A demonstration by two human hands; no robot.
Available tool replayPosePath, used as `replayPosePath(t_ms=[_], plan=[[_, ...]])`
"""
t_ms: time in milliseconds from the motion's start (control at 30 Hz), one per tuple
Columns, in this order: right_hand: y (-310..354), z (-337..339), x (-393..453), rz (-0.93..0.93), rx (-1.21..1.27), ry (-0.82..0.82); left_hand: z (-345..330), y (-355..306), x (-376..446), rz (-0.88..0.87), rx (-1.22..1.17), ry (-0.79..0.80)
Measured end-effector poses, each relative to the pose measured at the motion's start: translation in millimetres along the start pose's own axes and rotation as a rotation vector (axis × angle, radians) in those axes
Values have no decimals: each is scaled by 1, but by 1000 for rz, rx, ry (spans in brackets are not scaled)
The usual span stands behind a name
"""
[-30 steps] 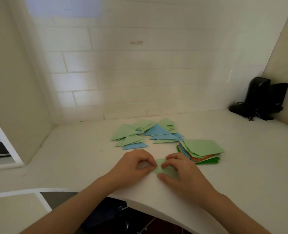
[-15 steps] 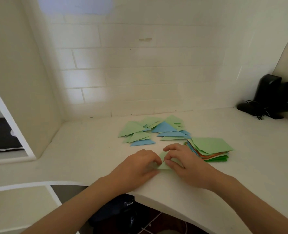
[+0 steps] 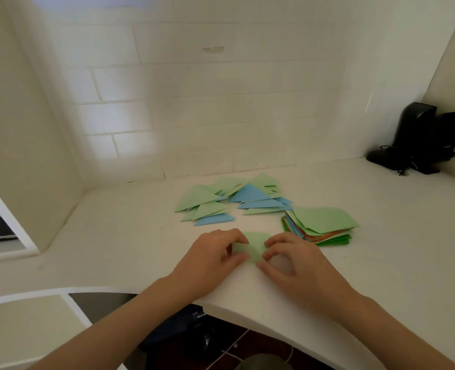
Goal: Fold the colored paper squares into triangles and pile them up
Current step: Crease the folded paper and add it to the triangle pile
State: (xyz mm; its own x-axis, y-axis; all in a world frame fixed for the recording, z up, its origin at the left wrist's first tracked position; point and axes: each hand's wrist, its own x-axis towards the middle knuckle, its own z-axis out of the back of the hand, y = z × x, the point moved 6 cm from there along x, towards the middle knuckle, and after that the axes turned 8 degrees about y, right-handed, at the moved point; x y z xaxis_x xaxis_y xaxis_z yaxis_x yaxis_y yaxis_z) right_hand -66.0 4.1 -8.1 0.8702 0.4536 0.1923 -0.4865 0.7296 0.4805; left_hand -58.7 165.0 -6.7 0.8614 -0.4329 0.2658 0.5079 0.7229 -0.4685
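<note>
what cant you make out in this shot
Head view only:
- Green paper: its fold is hidden by the left hand and right hand.
- Square stack: lower sheets covered by the top one.
- Triangle pile: overlaps prevent counting.
- Black device: too dark to identify.

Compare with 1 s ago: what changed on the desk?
Both hands shifted on the light green sheet: left hand and right hand parted slightly, baring more of the sheet between them; both still pinch it. Triangle pile and square stack unchanged.
</note>
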Motion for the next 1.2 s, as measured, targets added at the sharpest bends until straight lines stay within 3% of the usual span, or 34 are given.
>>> replayPosePath(t_ms=[133,400,600,867,1033,1200], plan=[[-5,-6,10,-69,-2,-85,-1,5,3,109,-142,-18],[-8,-10,14,-107,8,-134,-7,10,10,209,-41,19],[-12,-14,16,-162,149,-119,-3,22,14,263,-129,52],[-20,-6,8,-158,197,-60,-2,12,9,207,-165,37],[-17,-4,6,-139,231,-37,-22,-17,7,22,199,60],[-16,4,1,-80,220,-97,-22,-30,1,-67,308,12]])
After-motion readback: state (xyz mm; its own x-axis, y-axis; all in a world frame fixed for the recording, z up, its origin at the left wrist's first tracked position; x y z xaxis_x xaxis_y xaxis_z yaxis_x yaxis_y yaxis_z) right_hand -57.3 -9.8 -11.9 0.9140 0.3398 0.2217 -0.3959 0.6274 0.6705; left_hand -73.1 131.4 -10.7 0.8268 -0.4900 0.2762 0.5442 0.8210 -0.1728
